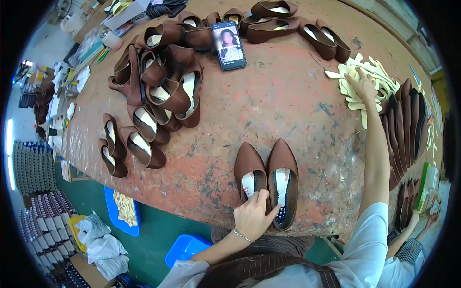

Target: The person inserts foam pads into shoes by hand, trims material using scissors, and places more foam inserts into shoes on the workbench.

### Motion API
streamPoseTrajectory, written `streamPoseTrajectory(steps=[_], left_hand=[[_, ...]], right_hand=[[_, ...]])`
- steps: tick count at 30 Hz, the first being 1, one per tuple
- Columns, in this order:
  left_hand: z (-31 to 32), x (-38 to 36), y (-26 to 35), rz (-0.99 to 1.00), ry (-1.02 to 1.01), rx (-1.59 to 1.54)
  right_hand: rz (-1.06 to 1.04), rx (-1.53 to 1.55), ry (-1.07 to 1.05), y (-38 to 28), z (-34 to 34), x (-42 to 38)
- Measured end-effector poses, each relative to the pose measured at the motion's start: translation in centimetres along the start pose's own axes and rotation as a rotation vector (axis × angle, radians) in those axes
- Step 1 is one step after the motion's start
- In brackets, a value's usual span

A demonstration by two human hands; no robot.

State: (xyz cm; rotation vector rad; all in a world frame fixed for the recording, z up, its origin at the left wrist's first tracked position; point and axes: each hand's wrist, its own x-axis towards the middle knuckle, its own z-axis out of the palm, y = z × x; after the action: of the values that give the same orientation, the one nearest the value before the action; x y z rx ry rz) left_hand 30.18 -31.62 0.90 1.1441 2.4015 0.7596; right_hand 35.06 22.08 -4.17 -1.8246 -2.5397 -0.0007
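Observation:
Two dark brown pointed flat shoes stand side by side at the table's near edge, toes away from me: a left shoe [249, 156] and a right shoe [283, 156]. White strips lie inside them. My left hand [253, 214], with a bracelet at its wrist, is closed on the heel part of the left shoe; its thumb reaches to the right shoe. My arm stretches far right, where my right hand [362, 85] lies on a heap of cream-coloured insole-shaped pieces [367, 103]. Its fingers are apart, with their tips partly among the pieces.
Many brown shoes [165, 93] are heaped at the left and along the back. A phone [228, 45] stands near the back. Dark brown sole-shaped pieces [403, 127] are stacked at the right. Blue bins [189, 249] stand below the table. Another person's arm [408, 230] shows at far right.

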Motion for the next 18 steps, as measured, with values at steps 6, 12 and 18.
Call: streamPoseTrajectory(steps=[6,12,18], left_hand=[[0.6,1.2,0.0,-0.039,-0.169,-0.003],[0.9,0.6,-0.3,-0.007,-0.096,0.024],[-0.6,-1.8,-1.4,0.079,-0.078,0.105]], right_hand=[[-0.36,0.066,0.118,1.6,0.7,-5.6],[-0.616,0.215,0.063,1.5,-1.9,-19.8],[-0.726,0.234,-0.081,3.7,-4.4,-31.6]])
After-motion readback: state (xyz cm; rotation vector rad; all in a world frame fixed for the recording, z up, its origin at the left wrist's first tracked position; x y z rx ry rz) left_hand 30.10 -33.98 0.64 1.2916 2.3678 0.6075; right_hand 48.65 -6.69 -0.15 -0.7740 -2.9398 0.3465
